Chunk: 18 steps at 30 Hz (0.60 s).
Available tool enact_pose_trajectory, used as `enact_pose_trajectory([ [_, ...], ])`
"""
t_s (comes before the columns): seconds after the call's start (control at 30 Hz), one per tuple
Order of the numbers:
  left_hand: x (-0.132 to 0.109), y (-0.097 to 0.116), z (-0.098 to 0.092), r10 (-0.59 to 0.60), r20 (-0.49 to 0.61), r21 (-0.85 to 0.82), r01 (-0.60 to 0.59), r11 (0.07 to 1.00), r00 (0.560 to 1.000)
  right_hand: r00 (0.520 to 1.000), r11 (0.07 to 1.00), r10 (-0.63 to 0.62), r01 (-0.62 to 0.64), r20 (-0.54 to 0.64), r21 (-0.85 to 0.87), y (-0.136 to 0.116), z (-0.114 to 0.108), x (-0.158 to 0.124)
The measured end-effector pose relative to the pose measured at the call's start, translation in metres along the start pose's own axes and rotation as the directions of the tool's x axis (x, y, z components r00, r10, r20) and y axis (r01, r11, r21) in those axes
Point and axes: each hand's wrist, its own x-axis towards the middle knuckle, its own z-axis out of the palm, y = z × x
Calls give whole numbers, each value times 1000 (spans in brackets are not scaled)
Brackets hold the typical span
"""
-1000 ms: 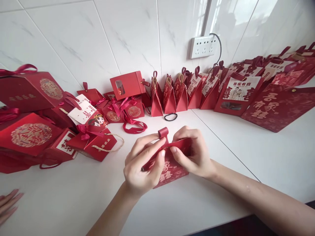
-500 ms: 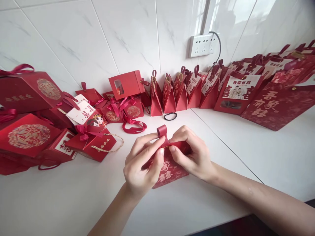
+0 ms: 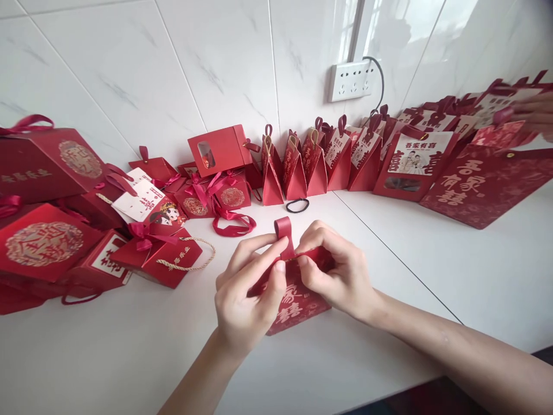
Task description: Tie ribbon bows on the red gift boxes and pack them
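Note:
In the middle of the head view a dark red gift box (image 3: 298, 302) with pale lettering stands on the white table. A red strap loop (image 3: 283, 230) sticks up from its top edge. My left hand (image 3: 248, 288) pinches the top edge at the strap's base, thumb in front and fingers behind. My right hand (image 3: 339, 271) pinches the same edge just to the right, thumb and forefinger close to the strap. What lies between the fingertips is mostly hidden.
Red boxes with ribbons (image 3: 45, 242) are piled at the left. A row of triangular red boxes (image 3: 294, 173) lines the tiled wall, with more bags (image 3: 484, 184) at the right. A black hair tie (image 3: 298, 206) lies behind my hands. Another person's hand (image 3: 536, 112) shows at the far right.
Both my hands keep their pinch on the box's top edge, and the strap loop stands slightly more upright. Another person's hand has come into view at the far right.

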Motion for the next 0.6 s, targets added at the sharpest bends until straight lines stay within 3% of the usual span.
enact_pose_trajectory([
  [0.23,3,4,0,-56,-17,-26,55,998,998,1000,1000,3,-3,20,3,0,-2,1],
  [0.6,-6,1,4,-26,-62,-31,24,999,998,998,999,28,-29,49,19,2,-2,0],
])
